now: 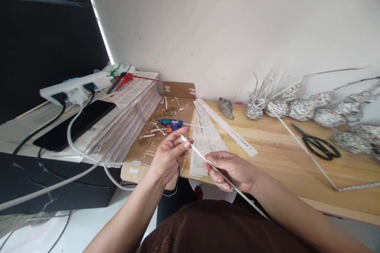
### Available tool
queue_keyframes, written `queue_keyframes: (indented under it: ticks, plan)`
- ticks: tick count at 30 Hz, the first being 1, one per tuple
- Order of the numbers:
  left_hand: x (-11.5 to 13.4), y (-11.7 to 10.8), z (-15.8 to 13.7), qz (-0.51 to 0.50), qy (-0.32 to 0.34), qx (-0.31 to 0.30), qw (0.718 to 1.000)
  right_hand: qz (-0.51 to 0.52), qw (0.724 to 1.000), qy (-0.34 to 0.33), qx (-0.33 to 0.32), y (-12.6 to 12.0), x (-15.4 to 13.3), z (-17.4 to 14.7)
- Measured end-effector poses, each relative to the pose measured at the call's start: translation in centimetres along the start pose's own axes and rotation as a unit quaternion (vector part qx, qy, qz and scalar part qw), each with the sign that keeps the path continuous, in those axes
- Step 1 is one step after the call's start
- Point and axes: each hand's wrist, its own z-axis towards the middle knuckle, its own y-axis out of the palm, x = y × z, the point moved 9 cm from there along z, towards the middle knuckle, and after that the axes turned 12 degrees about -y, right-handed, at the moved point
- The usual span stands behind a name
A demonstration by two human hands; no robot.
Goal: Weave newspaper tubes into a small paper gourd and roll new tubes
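A thin, pale rolled-paper tube [218, 172] slants down to the right across my lap, in front of the table edge. My left hand [173, 148] pinches it close to its upper end. Lower down, my right hand [230, 169] grips the same tube between thumb and fingers. Just beyond my left hand lies a blue and orange glue gun [172, 125] on a brown cardboard sheet [145, 147] strewn with paper scraps. Newspaper strips [204, 138] lie fanned out behind my hands, with a long white strip [227, 128] beside them.
A tall newspaper stack [127, 126] at left carries a black phone [74, 124] and a power strip [77, 85] with trailing cables. Black scissors [319, 146] lie at right. Several woven paper pieces [301, 109] stand along the wall, near a grey crumpled cloth [226, 108].
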Motion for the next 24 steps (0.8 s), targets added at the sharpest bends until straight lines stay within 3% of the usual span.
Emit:
queue_keyframes:
  ticks: [5, 12, 18, 21, 24]
  plan:
    - [0.6, -1.2, 0.4, -0.008, 0.035, 0.039, 0.999, -0.168, 0.983, -0.063, 0.031, -1.2, -1.2, -0.9]
    - [0.5, 0.0, 1.1, 0.015, 0.028, -0.011, 0.999, -0.074, 0.997, -0.036, 0.012, -1.0, -0.6, -2.4]
    - [1.1, -0.1, 1.3, 0.035, 0.034, 0.022, 0.999, -0.039, 0.999, -0.034, -0.013, -1.0, -0.4, -3.2]
    - [2.3, -1.4, 1.5, 0.010, 0.055, 0.068, 0.996, -0.136, 0.990, -0.036, -0.014, -1.8, -1.0, -4.8]
    - [4.0, -2.6, 1.6, -0.021, 0.089, 0.097, 0.991, -0.275, 0.961, -0.009, 0.031, -3.8, -1.5, -7.7]
